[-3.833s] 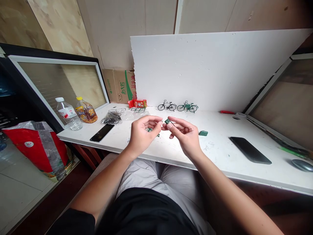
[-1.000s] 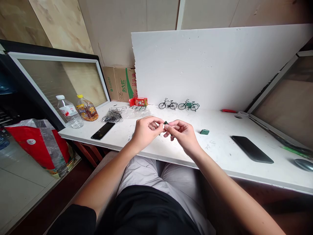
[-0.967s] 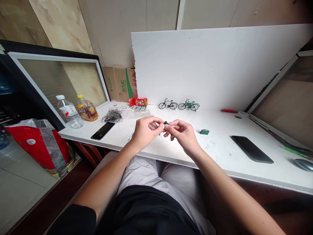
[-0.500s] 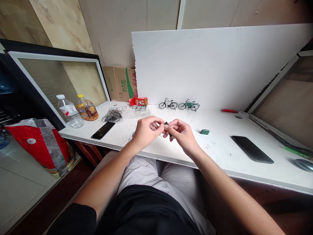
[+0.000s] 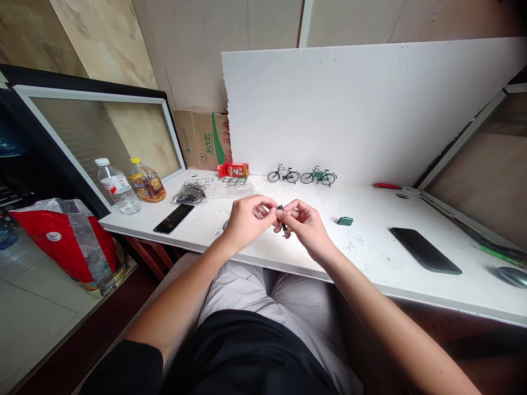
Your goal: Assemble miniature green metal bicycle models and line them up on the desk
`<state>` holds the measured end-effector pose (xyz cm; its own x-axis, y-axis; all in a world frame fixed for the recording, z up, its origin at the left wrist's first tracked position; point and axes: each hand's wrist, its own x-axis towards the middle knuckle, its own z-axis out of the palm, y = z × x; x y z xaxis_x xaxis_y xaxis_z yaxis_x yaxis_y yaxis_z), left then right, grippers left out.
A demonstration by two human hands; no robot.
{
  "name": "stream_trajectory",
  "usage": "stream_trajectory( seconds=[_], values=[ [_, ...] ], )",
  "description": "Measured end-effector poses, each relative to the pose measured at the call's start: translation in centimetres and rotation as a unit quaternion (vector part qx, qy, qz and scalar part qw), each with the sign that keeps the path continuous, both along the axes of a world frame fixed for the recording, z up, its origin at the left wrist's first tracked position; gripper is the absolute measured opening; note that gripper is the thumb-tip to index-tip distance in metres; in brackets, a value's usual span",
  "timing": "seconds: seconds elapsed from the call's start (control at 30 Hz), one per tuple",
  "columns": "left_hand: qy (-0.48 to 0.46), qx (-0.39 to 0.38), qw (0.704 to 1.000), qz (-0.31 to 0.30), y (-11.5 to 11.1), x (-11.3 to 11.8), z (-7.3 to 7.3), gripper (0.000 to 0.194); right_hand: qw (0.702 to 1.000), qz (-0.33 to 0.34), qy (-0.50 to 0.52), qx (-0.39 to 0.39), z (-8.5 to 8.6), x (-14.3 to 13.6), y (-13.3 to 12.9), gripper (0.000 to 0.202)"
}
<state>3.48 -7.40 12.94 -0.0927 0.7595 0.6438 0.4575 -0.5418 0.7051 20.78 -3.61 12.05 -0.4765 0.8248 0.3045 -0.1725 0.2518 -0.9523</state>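
Between my fingertips, over the front of the white table [image 5: 263, 245], is a small dark green plastic piece [image 5: 281, 208], mostly hidden by the fingers. My right hand [image 5: 303, 219] pinches it between thumb and fingers. My left hand [image 5: 252, 217] is closed in a pinch against the same piece from the other side. To the right of my hands lies a small green box-shaped part [image 5: 345, 221]. Two model bicycles stand behind: a black one [image 5: 283, 174] and a green one [image 5: 318, 176]. Part of a round piece [image 5: 225, 225] shows beside my left wrist.
A black phone [image 5: 173, 219], a bag of dark parts [image 5: 188, 193], part frames [image 5: 234, 180] and a small red box [image 5: 237, 169] lie leftward. Two bottles [image 5: 147, 184] stand at the left edge. Another phone [image 5: 425, 250] and a mouse [image 5: 511, 276] lie right.
Both hands stay almost in place. The fingers of my right hand have shifted slightly around the green piece, showing a bit more of its lower end.
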Motion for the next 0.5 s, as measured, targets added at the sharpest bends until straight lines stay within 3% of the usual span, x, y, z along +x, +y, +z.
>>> stream_trajectory(
  seconds=[0.5],
  values=[
    [-0.016, -0.027, 0.999, -0.023, -0.04, 0.27, -0.13, 0.008, 1.0, 0.002, 0.002, -0.002, -0.31, -0.15, 0.05, 0.04]
  ],
)
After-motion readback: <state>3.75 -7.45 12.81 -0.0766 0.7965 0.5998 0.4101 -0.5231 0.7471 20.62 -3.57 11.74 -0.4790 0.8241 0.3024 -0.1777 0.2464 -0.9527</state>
